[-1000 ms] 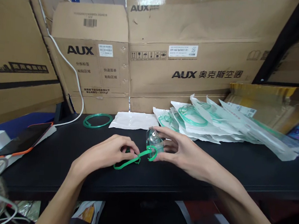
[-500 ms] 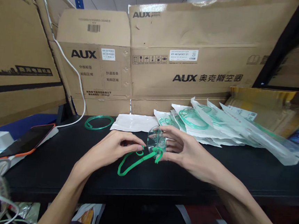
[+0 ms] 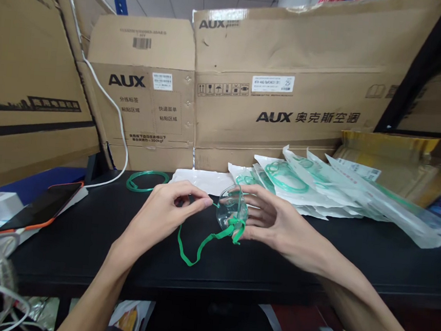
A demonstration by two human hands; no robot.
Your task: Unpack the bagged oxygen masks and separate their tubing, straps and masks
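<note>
A clear plastic mask [image 3: 230, 209] sits in my right hand [image 3: 273, 223], whose fingers curl round its right side. A green elastic strap [image 3: 197, 246] hangs from the mask in a loop down to the black table [image 3: 82, 241]. My left hand [image 3: 162, 217] pinches the strap's upper end just left of the mask. Both hands are raised slightly above the table top.
Sealed bags with green tubing [image 3: 311, 186] lie fanned out at the right back. A flat white bag [image 3: 199, 179] and a green tube coil [image 3: 146, 180] lie behind my hands. A phone [image 3: 43, 206] rests at the left. AUX cardboard boxes [image 3: 273, 88] wall the back.
Both hands have lifted the mask off the table. My left hand has pulled the strap's end upward, so the strap now hangs in a longer loop.
</note>
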